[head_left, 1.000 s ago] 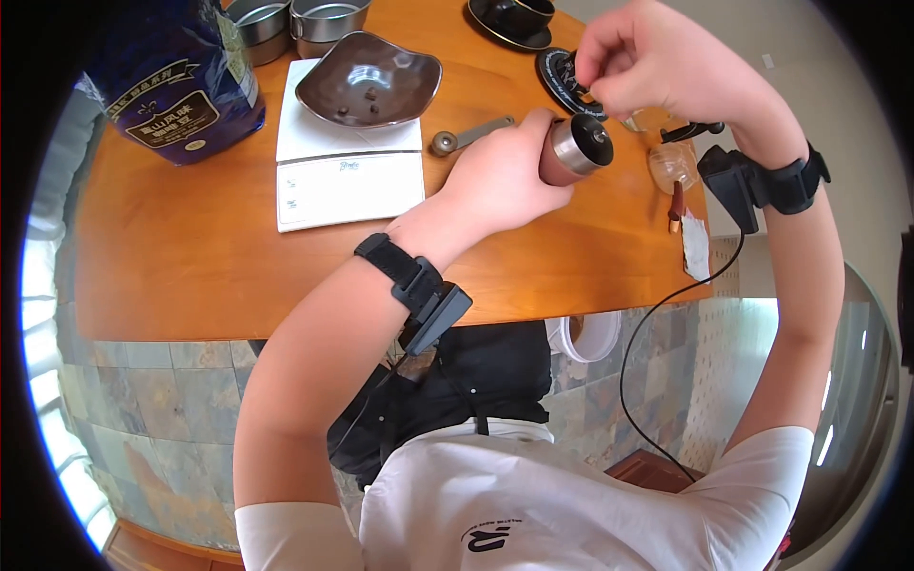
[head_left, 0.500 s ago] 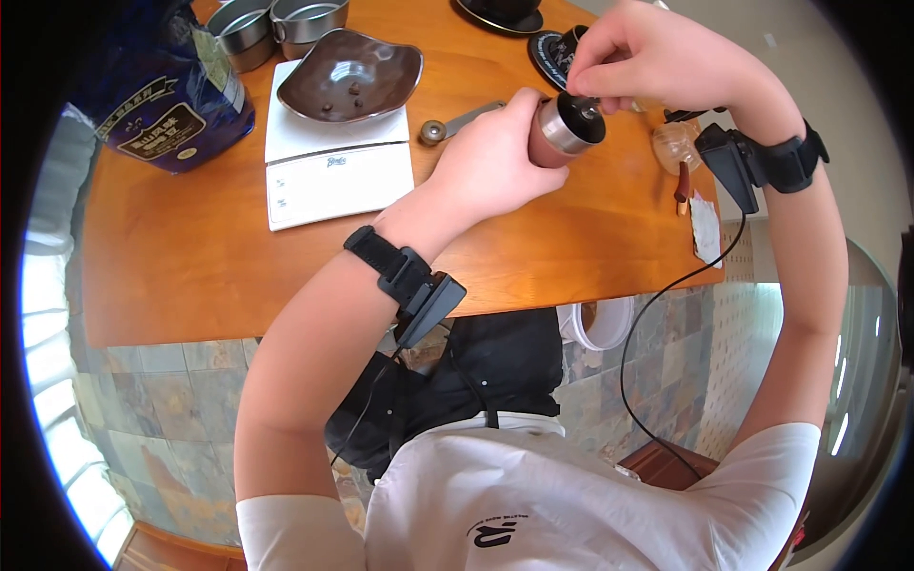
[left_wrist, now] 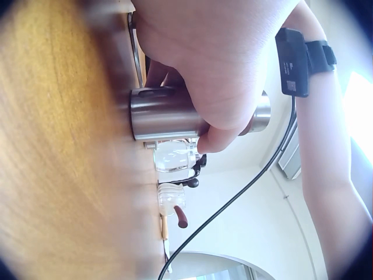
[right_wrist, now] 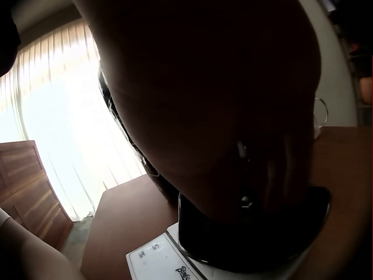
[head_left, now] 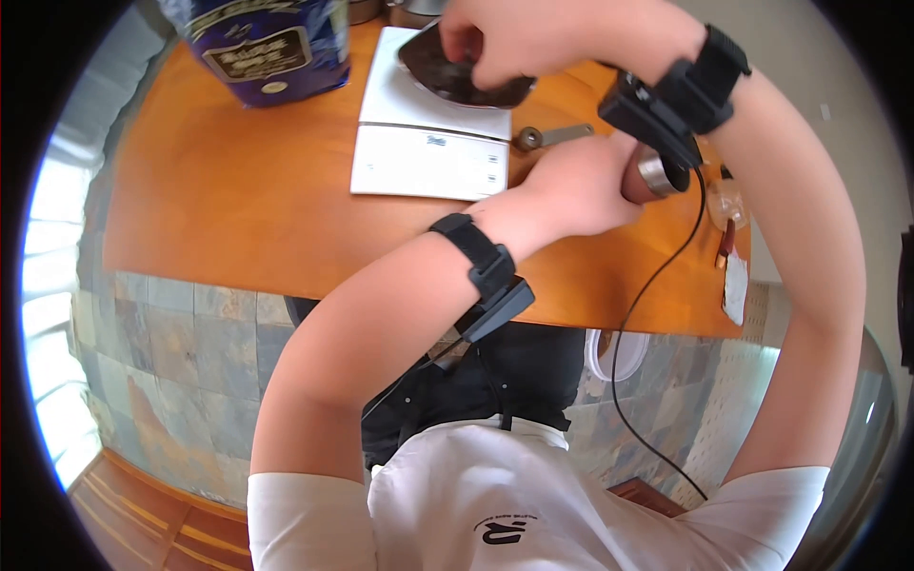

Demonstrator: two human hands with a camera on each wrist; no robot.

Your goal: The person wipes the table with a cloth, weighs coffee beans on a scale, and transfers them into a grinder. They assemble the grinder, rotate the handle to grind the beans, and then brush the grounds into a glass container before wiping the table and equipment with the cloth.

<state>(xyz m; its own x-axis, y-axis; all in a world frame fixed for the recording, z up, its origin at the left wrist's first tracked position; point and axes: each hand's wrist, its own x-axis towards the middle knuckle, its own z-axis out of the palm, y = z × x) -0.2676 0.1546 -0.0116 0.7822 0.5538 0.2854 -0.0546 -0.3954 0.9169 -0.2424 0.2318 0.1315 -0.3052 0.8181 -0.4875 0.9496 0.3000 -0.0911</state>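
Observation:
My left hand (head_left: 586, 186) grips the body of a manual coffee grinder (head_left: 657, 179), a brown cylinder with a steel rim. In the left wrist view the grinder (left_wrist: 163, 114) stands upright at the tabletop, fingers wrapped round its middle. My right hand (head_left: 524, 38) reaches down into a dark brown bowl (head_left: 428, 67), fingers bent towards its inside. The bowl sits on a white scale (head_left: 419, 157). The right wrist view is dark here, and I cannot tell whether the fingertips pinch a bean. A crank handle (head_left: 566, 135) lies between scale and grinder.
A blue coffee bean bag (head_left: 276, 57) stands left of the scale. Metal cups (head_left: 414, 9) sit behind it. At the right table edge are a clear glass vessel (head_left: 728, 205), a brown-handled tool (head_left: 728, 243) and white paper (head_left: 736, 285). A cable (head_left: 700, 209) hangs from my right wrist.
My right hand has moved left from above the grinder's mouth into the bowl. The left hand keeps its grip on the grinder. The head view has shifted, so the table things appear farther right.

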